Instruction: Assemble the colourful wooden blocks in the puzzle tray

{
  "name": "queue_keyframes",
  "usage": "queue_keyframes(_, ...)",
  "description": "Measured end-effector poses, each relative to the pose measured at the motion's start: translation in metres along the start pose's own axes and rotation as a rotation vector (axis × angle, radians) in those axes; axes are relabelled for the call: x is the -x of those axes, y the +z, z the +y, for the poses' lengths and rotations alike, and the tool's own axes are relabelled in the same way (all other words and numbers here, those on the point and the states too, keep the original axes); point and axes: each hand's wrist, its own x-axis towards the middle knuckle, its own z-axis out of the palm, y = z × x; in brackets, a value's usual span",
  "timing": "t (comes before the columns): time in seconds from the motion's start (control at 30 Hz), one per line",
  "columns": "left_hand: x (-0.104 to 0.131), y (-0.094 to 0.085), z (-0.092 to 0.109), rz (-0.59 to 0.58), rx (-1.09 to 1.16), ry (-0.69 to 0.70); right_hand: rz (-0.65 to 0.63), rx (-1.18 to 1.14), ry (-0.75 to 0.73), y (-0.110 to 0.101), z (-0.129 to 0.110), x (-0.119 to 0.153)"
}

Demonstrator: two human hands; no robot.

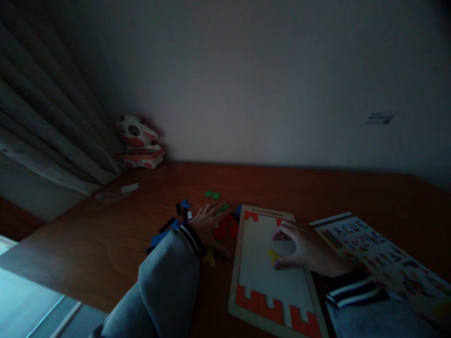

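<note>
My left hand (208,228) rests with spread fingers over the loose pieces, beside several red pieces (226,227) and a yellow piece (209,257). Over the framed wooden board (257,249) is my right hand (299,246), its thumb and fingers apart. A yellow piece (272,256) lies on the board by the right thumb. Red pieces (264,305) line the board's near edge, and smaller red ones (251,216) sit at its far corners. Green pieces (212,194) lie beyond my left hand.
Blue pieces (158,238) and black pieces (167,225) are scattered left of my left hand. A printed sheet (384,258) lies right of the board. At the back left of the brown table (116,253) stand a cow toy (138,141) and, nearer, a white item (130,188).
</note>
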Motion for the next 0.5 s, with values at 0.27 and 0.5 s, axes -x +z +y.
queue_keyframes(0.27,-0.006,0.002,-0.013,0.080,-0.016,0.005,0.060,-0.058,0.003,0.002,0.008,-0.001)
queue_keyframes(0.5,-0.006,-0.001,-0.010,0.084,-0.022,0.157,0.025,-0.050,0.007,0.004,0.005,-0.002)
